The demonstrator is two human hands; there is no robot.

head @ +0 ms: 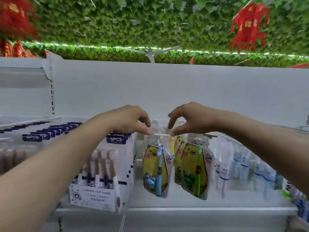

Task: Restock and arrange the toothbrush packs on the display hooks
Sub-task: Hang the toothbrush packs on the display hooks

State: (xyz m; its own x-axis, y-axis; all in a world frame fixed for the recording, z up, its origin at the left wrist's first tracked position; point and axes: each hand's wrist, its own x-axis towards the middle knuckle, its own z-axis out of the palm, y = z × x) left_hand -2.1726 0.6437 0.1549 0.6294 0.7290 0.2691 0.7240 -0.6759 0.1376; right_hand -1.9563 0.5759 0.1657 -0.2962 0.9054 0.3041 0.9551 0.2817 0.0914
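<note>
Hands raised to display hook, forearms reaching in from both lower corners. Left hand [132, 120] arched, thumb and forefinger pinching top left corner of blue toothbrush pack [156, 166]. Right hand [189, 119] mirrors it, fingertips pinching top right corner. White hook [161, 134] tip shows between both pinches, pack hanging below it. Just right: green toothbrush pack [194, 168] on neighbouring hook, more yellow packs behind. Left: white 6PCS boxes [102, 174]. Right: blurred clear packs [240, 166]. Leafy ceiling [150, 22] above white back panel [167, 89].
</note>
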